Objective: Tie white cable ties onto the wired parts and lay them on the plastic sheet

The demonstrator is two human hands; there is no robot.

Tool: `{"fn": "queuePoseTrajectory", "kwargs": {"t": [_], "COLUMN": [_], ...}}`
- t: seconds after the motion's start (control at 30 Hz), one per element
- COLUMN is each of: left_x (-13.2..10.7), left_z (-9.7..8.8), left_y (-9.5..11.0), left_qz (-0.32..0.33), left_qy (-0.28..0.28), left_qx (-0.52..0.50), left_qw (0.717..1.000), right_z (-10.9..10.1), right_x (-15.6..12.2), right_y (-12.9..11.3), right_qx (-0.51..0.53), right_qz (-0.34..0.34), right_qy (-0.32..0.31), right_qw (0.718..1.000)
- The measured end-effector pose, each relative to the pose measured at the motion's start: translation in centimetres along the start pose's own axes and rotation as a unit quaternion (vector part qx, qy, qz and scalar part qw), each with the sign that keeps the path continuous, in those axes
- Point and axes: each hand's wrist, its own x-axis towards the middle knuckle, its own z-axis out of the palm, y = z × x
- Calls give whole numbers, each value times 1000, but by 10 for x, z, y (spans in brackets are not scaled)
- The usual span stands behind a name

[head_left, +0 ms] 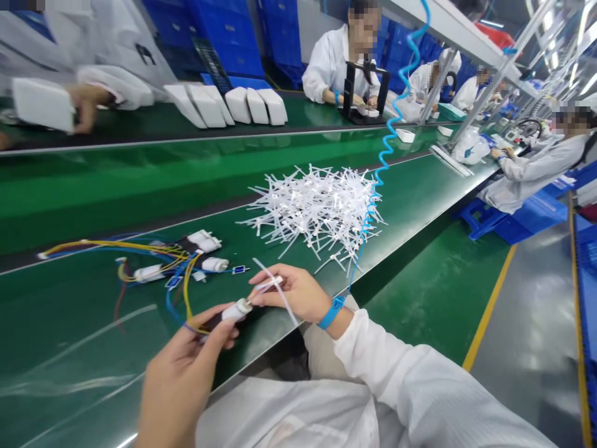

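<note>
My left hand (184, 364) is closed around a small white cylinder, motor-like (237, 310), with blue and yellow wires trailing from its back end. At the cylinder's front tip, my right hand (301, 295) pinches a white crossed strip piece (276, 282) between thumb and fingers. Whether that piece touches the tip is hard to make out. A blue wrist strap (332, 313) circles my right wrist. Beyond my hands lies a big heap of similar white strip pieces (317, 208). More wired white cylinders (148, 272) rest on the green bench to the left.
A coiled blue cord (387, 146) hangs over the heap and runs to the wrist strap. Clear plastic film (88, 398) covers the bench at lower left. White housings (256, 106) stand on the far bench, where co-workers in white coats (326, 62) sit.
</note>
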Motion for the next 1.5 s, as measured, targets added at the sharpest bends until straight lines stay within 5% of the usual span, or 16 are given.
{"fn": "queuePoseTrajectory", "kwargs": {"t": [0.3, 1.5], "left_x": [-9, -12], "left_z": [4, 4], "left_y": [9, 14], "left_qz": [22, 54], "left_qy": [-33, -50], "left_qx": [-43, -88], "left_qw": [998, 993], "right_z": [-2, -18], "right_x": [-8, -9], "right_y": [3, 6], "right_qx": [-109, -208], "right_qz": [-16, -20], "right_qy": [49, 37], "right_qw": [993, 977]}}
